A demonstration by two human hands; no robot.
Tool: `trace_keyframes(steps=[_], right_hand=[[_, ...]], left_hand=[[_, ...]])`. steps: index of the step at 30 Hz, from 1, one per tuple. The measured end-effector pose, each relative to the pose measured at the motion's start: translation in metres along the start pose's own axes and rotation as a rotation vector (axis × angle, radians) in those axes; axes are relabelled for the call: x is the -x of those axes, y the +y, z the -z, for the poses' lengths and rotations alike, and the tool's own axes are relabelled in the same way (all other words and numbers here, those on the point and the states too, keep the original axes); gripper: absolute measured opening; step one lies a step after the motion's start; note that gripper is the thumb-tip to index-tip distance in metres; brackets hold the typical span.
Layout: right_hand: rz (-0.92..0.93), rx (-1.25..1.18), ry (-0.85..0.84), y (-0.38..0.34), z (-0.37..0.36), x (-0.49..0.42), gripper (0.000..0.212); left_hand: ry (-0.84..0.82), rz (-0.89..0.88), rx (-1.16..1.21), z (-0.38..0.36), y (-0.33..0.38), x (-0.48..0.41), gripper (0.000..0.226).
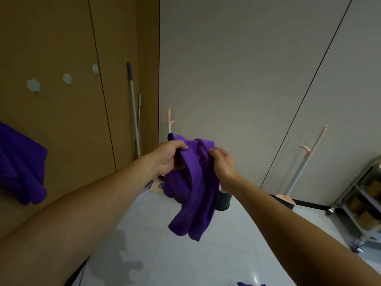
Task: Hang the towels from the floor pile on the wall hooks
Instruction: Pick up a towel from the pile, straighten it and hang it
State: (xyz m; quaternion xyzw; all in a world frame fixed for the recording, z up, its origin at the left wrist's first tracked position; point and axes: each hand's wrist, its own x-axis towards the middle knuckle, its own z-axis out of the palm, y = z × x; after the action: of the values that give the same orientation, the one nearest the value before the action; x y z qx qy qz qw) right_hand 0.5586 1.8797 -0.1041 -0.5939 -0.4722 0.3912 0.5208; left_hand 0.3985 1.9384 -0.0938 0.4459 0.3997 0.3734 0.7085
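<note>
— Where's the towel [195, 193]?
— Up in the air. The left hand [169, 155] and right hand [223, 164] both clutch its bunched top, and the rest dangles.
— And beyond it?
— A bin [223, 200] just behind the towel, and hooks [33, 85] up to its left.

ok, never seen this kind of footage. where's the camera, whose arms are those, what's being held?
No robot here: one wide camera is worn on a person's head, looking forward and down, so the two bare arms are the wearer's own. The left hand and right hand both grip a bunched purple towel, held up in the air before a room corner. On the brown wall to the left are three pale hooks, all bare; a second towel hangs at the left edge, its hook out of view. A bit of purple cloth shows on the tiled floor at the bottom edge. Long-handled tools lean in the corner, and a metal cart stands at right.
</note>
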Motion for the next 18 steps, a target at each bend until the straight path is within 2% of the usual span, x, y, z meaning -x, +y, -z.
trace_keyframes(steps=[2, 4, 7, 11, 14, 18], right_hand=[[-0.020, -0.036, -0.076, 0.002, 0.000, 0.000, 0.034], [-0.023, 0.056, -0.149, 0.005, -0.001, 0.000, 0.048], [-0.008, 0.033, -0.111, 0.006, -0.010, -0.001, 0.038], [-0.058, -0.083, -0.119, 0.002, -0.018, -0.002, 0.023], [-0.128, -0.093, -0.193, 0.001, -0.010, -0.002, 0.023], [-0.258, -0.161, -0.101, 0.003, 0.012, -0.011, 0.023]], left_hand=[[0.025, 0.025, -0.017, 0.010, -0.002, 0.001, 0.010], [0.055, 0.044, -0.012, 0.017, -0.004, 0.002, 0.010], [0.016, 0.077, 0.022, 0.022, -0.005, 0.005, 0.016], [-0.107, 0.159, -0.094, 0.035, -0.005, 0.011, 0.031], [0.044, 0.155, -0.192, 0.047, -0.007, 0.010, 0.028], [0.252, 0.138, -0.362, 0.082, -0.003, 0.012, 0.032]])
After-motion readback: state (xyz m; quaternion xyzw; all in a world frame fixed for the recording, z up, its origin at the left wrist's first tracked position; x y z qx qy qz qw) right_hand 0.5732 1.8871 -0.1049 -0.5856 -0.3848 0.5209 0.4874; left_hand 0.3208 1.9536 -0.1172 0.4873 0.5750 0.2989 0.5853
